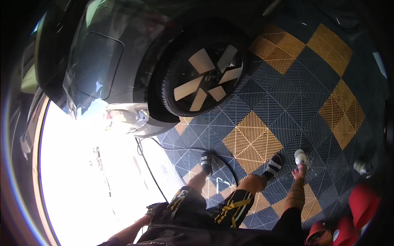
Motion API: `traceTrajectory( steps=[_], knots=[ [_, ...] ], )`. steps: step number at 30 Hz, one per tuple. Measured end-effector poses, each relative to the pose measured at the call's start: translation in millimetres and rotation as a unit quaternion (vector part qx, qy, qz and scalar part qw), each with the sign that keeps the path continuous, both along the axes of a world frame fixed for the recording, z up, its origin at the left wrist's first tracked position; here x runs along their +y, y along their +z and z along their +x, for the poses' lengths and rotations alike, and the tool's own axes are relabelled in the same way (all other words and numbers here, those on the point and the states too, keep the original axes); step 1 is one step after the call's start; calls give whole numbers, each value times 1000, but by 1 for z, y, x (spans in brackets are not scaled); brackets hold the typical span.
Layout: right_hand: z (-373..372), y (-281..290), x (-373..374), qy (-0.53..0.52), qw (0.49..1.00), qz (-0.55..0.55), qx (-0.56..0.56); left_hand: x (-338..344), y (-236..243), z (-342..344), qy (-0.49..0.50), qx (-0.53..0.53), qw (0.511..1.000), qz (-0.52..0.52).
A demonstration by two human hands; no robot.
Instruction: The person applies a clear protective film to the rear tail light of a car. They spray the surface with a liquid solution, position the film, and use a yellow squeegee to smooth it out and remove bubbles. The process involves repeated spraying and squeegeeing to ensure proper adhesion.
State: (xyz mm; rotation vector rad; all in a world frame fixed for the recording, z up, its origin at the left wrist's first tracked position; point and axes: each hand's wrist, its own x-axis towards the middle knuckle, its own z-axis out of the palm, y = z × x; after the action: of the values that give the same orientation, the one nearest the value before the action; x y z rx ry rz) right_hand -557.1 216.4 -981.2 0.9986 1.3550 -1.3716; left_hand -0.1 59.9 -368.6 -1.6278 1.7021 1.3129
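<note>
My right hand (pixel 299 172) reaches down over the tiled floor at the lower right, its fingers around a white and clear bottle (pixel 301 156). The bottle's far side is hard to make out against the tiles. My left hand (pixel 155 209) hangs at the lower left beside my dark shorts. It looks dark and blurs into the shorts, so its fingers and anything in them cannot be told. Ahead of me stands a dark car (pixel 100 61), with its black and silver wheel (pixel 209 78) nearest to my feet. Neither hand touches the car.
Ribbed grey and yellow tiles (pixel 252 141) cover the floor. A black hose or cord (pixel 217 156) runs past my sandalled feet toward the bright doorway (pixel 98 180). At the right are a second small container (pixel 362 166) and several red objects (pixel 363 205).
</note>
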Motion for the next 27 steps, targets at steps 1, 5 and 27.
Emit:
traceTrajectory(
  steps=[1, 5, 27],
  knots=[
    [-5, -1, 51, 84, 991, 76, 72, 59, -26, 1, 21, -60, 998, -15],
    [37, 24, 127, 566, 773, 89, 271, 39, 10, -61, -50, -158, 985, 51],
    [134, -130, -10, 921, 69, 57, 380, 1, -357, -181, -158, -35, 986, 37]
  ],
)
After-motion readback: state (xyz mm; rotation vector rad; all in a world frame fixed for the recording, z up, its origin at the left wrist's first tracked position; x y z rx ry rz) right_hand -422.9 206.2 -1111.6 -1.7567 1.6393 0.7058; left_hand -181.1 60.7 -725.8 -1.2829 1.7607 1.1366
